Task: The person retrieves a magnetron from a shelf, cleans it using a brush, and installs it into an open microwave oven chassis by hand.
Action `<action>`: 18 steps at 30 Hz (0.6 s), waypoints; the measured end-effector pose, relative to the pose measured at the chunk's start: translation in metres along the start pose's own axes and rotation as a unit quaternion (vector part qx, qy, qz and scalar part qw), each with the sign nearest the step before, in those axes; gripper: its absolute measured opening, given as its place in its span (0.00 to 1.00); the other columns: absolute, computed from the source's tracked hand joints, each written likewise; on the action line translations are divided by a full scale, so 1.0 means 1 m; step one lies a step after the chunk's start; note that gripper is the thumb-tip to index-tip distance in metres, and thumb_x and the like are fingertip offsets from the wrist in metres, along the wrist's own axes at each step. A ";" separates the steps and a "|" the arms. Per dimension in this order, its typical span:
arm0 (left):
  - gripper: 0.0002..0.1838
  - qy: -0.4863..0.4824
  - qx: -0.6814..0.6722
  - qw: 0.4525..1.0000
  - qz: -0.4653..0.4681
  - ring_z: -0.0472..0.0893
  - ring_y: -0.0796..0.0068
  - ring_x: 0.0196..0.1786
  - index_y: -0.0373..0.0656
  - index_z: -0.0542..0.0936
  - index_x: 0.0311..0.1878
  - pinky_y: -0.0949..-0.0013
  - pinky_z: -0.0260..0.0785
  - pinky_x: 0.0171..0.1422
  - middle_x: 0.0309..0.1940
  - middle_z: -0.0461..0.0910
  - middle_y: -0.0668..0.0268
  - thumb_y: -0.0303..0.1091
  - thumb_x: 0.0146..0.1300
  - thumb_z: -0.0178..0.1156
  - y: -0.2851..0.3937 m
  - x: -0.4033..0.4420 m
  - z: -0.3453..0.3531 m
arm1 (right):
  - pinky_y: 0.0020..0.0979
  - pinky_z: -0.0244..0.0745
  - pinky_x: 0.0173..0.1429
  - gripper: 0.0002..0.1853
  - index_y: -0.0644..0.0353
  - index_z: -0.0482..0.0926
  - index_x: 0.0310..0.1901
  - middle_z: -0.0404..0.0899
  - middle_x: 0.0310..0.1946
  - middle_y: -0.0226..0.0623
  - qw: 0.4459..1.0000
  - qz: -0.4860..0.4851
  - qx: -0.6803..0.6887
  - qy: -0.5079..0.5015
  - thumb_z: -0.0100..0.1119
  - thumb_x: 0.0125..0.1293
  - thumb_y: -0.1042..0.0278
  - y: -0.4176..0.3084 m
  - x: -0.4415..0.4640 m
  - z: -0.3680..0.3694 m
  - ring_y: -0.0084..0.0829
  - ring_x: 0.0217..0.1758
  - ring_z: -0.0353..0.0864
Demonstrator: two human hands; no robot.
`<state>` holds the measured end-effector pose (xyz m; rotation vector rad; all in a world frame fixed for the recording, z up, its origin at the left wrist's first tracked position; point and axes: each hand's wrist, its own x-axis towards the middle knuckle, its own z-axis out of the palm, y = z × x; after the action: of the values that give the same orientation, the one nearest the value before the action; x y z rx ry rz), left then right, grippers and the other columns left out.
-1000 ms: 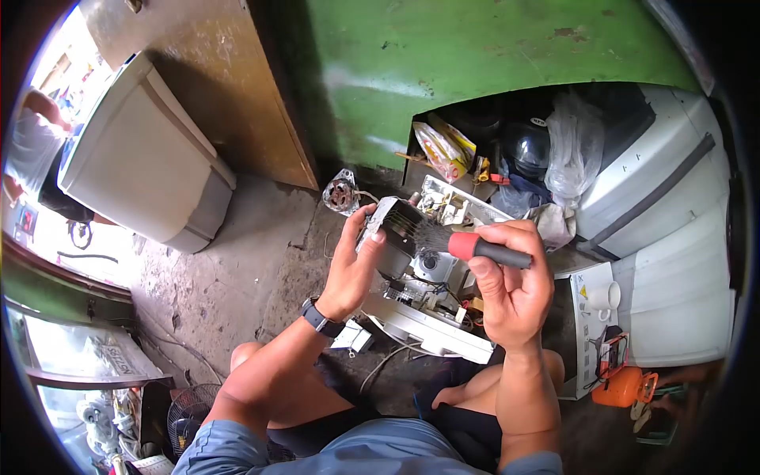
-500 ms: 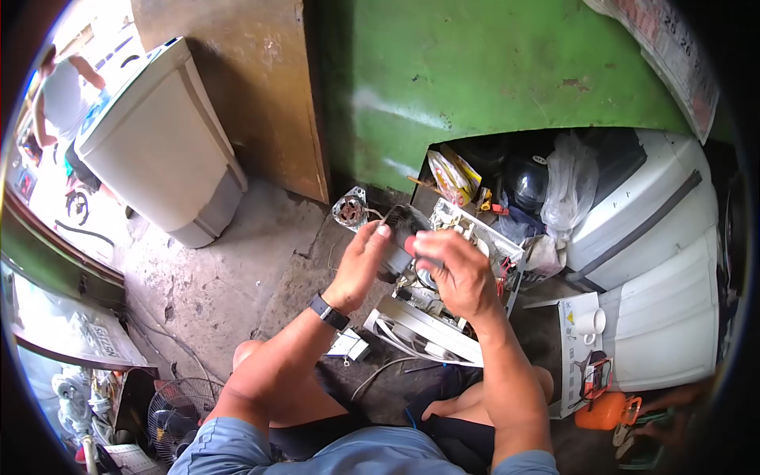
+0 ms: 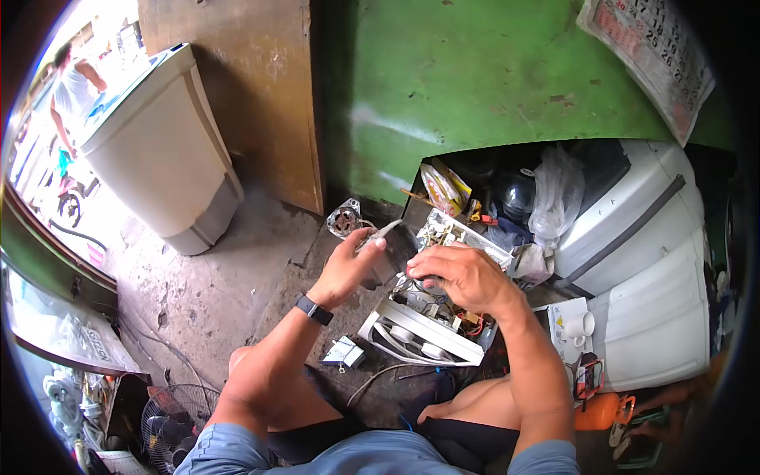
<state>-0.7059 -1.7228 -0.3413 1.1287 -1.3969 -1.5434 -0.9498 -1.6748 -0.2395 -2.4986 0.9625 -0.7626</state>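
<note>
My left hand [image 3: 348, 265] grips a dark boxy metal part [image 3: 401, 247] by its left side, tilted above the floor. At the part's right edge is my right hand [image 3: 455, 273], its fingers closed around the brush, which is mostly hidden behind them. The bristles cannot be made out. Beneath both hands lies an opened white appliance housing [image 3: 431, 326] with wires and small components inside. A round metal motor piece [image 3: 344, 218] rests on the floor beyond my left hand.
A tall white appliance [image 3: 162, 150] stands at the left, with a person [image 3: 75, 99] outside behind it. A fan [image 3: 178, 419] is at lower left. White panels [image 3: 649, 293], a mug [image 3: 579, 326] and an orange object [image 3: 598, 413] are at the right. A small white box [image 3: 343, 353] lies near my legs.
The brush, earlier plainly visible against the part, is now mostly covered by my turned right hand. The dark part has tilted, and the camera view has shifted, showing more of the wall calendar.
</note>
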 end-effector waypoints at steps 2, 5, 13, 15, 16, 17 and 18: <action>0.36 -0.005 0.081 0.997 0.013 0.77 0.71 0.66 0.33 0.72 0.74 0.66 0.70 0.71 0.62 0.81 0.57 0.56 0.80 0.59 0.011 -0.001 0.000 | 0.41 0.84 0.58 0.09 0.61 0.85 0.46 0.88 0.48 0.40 0.998 0.000 -0.008 0.066 0.69 0.64 0.80 0.000 0.006 -0.017 0.43 0.52 0.89; 0.36 -0.014 -0.009 1.000 0.024 0.77 0.69 0.68 0.34 0.72 0.75 0.65 0.69 0.73 0.64 0.81 0.56 0.56 0.80 0.59 -0.005 0.003 0.004 | 0.41 0.85 0.56 0.11 0.62 0.83 0.50 0.87 0.48 0.39 0.949 0.008 -0.024 0.314 0.69 0.68 0.78 -0.011 0.016 -0.026 0.40 0.53 0.89; 0.38 0.026 -0.028 0.998 0.048 0.76 0.62 0.72 0.34 0.70 0.77 0.62 0.66 0.76 0.69 0.78 0.48 0.57 0.78 0.60 -0.033 0.022 0.000 | 0.41 0.81 0.51 0.09 0.59 0.81 0.46 0.85 0.44 0.39 0.975 0.022 -0.185 0.122 0.70 0.68 0.70 -0.013 0.011 -0.027 0.44 0.47 0.87; 0.38 0.035 -0.056 0.997 0.040 0.77 0.65 0.70 0.35 0.70 0.77 0.63 0.67 0.74 0.68 0.79 0.48 0.57 0.79 0.59 -0.025 0.019 -0.001 | 0.41 0.81 0.52 0.09 0.58 0.81 0.47 0.85 0.44 0.39 0.959 0.014 -0.185 0.213 0.70 0.68 0.71 -0.015 0.014 -0.027 0.45 0.47 0.87; 0.38 0.029 -0.032 0.998 0.055 0.77 0.66 0.68 0.36 0.70 0.77 0.64 0.69 0.73 0.66 0.80 0.48 0.58 0.79 0.59 -0.028 0.023 -0.002 | 0.41 0.82 0.52 0.09 0.58 0.81 0.46 0.84 0.45 0.39 0.964 -0.020 -0.140 0.225 0.70 0.68 0.71 -0.014 0.021 -0.018 0.45 0.47 0.87; 0.38 0.026 -0.030 0.998 0.057 0.77 0.66 0.68 0.36 0.70 0.77 0.64 0.69 0.73 0.66 0.80 0.48 0.58 0.79 0.59 -0.018 0.021 0.000 | 0.41 0.83 0.52 0.09 0.58 0.81 0.46 0.84 0.46 0.38 0.965 -0.055 -0.094 0.237 0.70 0.67 0.71 -0.010 0.025 -0.010 0.45 0.47 0.88; 0.37 0.019 -0.033 0.998 0.044 0.77 0.66 0.68 0.36 0.70 0.77 0.64 0.69 0.72 0.65 0.80 0.49 0.57 0.79 0.59 -0.009 0.016 0.004 | 0.43 0.83 0.52 0.10 0.58 0.81 0.48 0.84 0.45 0.39 0.977 -0.058 -0.102 0.177 0.70 0.67 0.71 0.003 0.020 0.007 0.45 0.49 0.88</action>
<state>-0.7148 -1.7353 -0.3524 1.0377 -1.3422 -1.4877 -0.9347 -1.6898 -0.2393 -2.6676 1.0648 -1.2351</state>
